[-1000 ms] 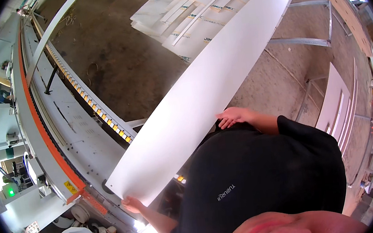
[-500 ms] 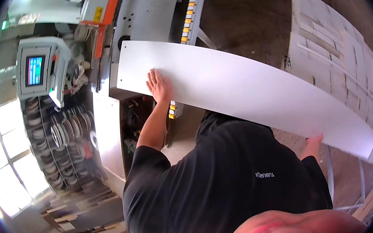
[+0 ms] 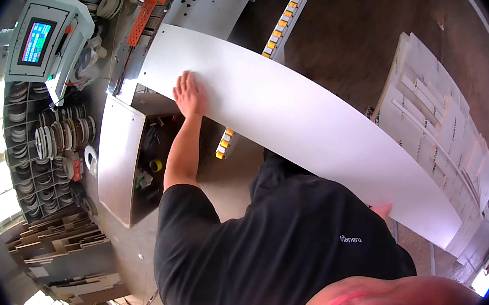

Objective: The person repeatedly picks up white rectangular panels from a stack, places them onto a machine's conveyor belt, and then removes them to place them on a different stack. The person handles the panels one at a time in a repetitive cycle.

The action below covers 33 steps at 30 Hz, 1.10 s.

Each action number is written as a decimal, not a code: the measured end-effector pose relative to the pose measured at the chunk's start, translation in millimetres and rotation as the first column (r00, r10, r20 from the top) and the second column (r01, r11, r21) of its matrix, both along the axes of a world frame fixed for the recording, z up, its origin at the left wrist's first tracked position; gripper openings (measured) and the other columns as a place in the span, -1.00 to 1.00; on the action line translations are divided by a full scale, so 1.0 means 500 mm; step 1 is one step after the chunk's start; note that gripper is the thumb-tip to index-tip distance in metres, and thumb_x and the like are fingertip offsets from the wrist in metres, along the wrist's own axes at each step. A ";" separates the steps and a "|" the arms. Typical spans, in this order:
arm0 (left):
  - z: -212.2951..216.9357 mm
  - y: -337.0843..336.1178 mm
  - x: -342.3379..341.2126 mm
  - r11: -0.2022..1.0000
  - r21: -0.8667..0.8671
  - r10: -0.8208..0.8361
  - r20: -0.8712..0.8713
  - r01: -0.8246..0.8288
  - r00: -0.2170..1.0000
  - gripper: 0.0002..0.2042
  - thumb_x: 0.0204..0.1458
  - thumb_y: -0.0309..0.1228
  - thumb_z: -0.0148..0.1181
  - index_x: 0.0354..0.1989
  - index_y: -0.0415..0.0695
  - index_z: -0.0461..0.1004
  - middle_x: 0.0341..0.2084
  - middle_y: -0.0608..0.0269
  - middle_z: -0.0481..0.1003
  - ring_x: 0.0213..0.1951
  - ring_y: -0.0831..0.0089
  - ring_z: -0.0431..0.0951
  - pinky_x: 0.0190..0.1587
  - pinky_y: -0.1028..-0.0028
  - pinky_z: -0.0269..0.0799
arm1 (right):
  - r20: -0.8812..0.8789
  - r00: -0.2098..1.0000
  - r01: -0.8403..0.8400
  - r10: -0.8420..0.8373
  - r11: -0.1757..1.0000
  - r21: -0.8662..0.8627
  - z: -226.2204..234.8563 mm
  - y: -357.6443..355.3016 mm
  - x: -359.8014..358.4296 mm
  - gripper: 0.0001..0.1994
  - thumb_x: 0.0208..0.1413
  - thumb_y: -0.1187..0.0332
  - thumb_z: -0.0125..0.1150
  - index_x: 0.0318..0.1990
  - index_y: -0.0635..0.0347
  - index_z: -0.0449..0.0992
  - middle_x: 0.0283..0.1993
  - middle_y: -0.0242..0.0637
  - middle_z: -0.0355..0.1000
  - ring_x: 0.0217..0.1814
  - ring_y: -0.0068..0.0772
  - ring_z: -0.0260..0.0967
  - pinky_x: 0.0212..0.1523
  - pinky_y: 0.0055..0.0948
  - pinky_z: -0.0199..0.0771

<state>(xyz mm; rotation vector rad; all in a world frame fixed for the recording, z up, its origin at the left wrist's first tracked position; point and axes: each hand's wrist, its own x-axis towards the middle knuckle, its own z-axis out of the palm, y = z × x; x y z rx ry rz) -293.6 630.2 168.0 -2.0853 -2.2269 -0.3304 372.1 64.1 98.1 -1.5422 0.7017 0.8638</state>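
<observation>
A long white panel [image 3: 288, 112] stretches across from the far left to the near right, its left end lying at the edge of the machine. Small dark holes mark that end. My left hand [image 3: 189, 95] lies flat on the panel's top face near the left end, fingers stretched out. At the panel's near edge toward the right end, my right hand [image 3: 383, 210] grips the board; a thumb-side part shows and the other fingers are hidden beneath it.
The machine bed [image 3: 208, 7] stands beyond the panel's left end, with a control screen [image 3: 37, 42] to its left. A roller rail [image 3: 292, 13] passes under the panel. A box-like cabinet [image 3: 119, 159] stands at left. Stacked white boards [image 3: 430, 109] lie at right.
The whole view has swung, so the panel slants more steeply and the machine sits higher in view. Both hands keep about the same places on the panel.
</observation>
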 end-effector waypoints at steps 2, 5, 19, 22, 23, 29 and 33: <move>-0.007 0.041 -0.036 0.984 0.008 0.178 -0.020 -0.178 0.984 -0.44 0.28 -0.03 -0.01 0.41 0.04 0.25 0.46 0.27 0.19 0.51 0.23 0.05 0.51 0.03 -0.17 | -0.006 1.000 -0.005 0.005 1.000 0.006 0.012 0.020 -0.024 -0.46 0.37 -0.14 -0.10 0.27 0.00 0.41 0.28 -0.32 0.42 0.30 -0.21 0.33 0.25 -0.18 0.40; -0.030 0.090 -0.090 0.886 0.071 0.455 0.064 -0.459 0.888 -0.25 0.26 0.15 -0.03 0.43 -0.19 0.16 0.47 0.10 0.12 0.52 0.21 -0.01 0.48 0.02 -0.08 | -0.003 1.000 -0.027 0.027 1.000 0.001 0.034 0.055 -0.042 -0.46 0.37 -0.15 -0.09 0.27 0.01 0.41 0.27 -0.32 0.42 0.30 -0.21 0.33 0.25 -0.18 0.41; -0.005 0.247 -0.218 0.620 -0.336 0.767 0.451 -0.709 0.456 -0.10 0.14 0.36 -0.02 0.28 -0.33 0.19 0.08 -0.20 0.55 0.14 -0.10 0.55 0.17 0.07 0.43 | 0.028 0.989 -0.143 0.145 0.989 -0.036 0.098 0.202 -0.060 -0.43 0.34 -0.19 -0.04 0.27 0.01 0.40 0.26 -0.34 0.44 0.28 -0.20 0.36 0.21 -0.16 0.46; -0.015 0.258 -0.221 0.624 -0.318 0.758 0.469 -0.714 0.453 -0.12 0.16 0.33 -0.01 0.28 -0.34 0.19 0.06 -0.19 0.56 0.13 -0.10 0.55 0.18 0.08 0.43 | 0.025 0.986 -0.164 0.165 0.986 -0.041 0.096 0.234 -0.062 -0.42 0.34 -0.20 -0.03 0.27 0.01 0.40 0.25 -0.34 0.44 0.28 -0.20 0.37 0.21 -0.16 0.47; -0.018 0.259 -0.225 0.625 -0.309 0.754 0.475 -0.717 0.454 -0.13 0.16 0.32 0.00 0.27 -0.33 0.20 0.06 -0.19 0.56 0.13 -0.10 0.55 0.18 0.08 0.43 | 0.021 0.985 -0.169 0.170 0.985 -0.044 0.097 0.243 -0.061 -0.42 0.34 -0.20 -0.02 0.27 0.01 0.40 0.25 -0.34 0.44 0.28 -0.20 0.37 0.21 -0.16 0.47; -0.022 0.277 -0.239 0.638 -0.331 0.739 0.516 -0.695 0.433 -0.19 0.21 0.23 0.01 0.30 -0.33 0.17 0.05 -0.18 0.56 0.11 -0.07 0.56 0.15 0.09 0.44 | 0.013 0.980 -0.196 0.197 0.979 -0.049 0.095 0.303 -0.054 -0.41 0.33 -0.22 0.00 0.27 0.02 0.40 0.25 -0.35 0.44 0.27 -0.19 0.38 0.19 -0.15 0.49; -0.032 0.294 -0.228 0.648 -0.308 0.722 0.539 -0.697 0.433 -0.21 0.21 0.22 0.02 0.27 -0.32 0.19 0.01 -0.17 0.58 0.09 -0.09 0.57 0.12 0.07 0.45 | 0.007 0.976 -0.215 0.216 0.975 -0.049 0.093 0.345 -0.047 -0.40 0.32 -0.23 0.02 0.27 0.02 0.40 0.24 -0.35 0.45 0.27 -0.19 0.39 0.18 -0.15 0.50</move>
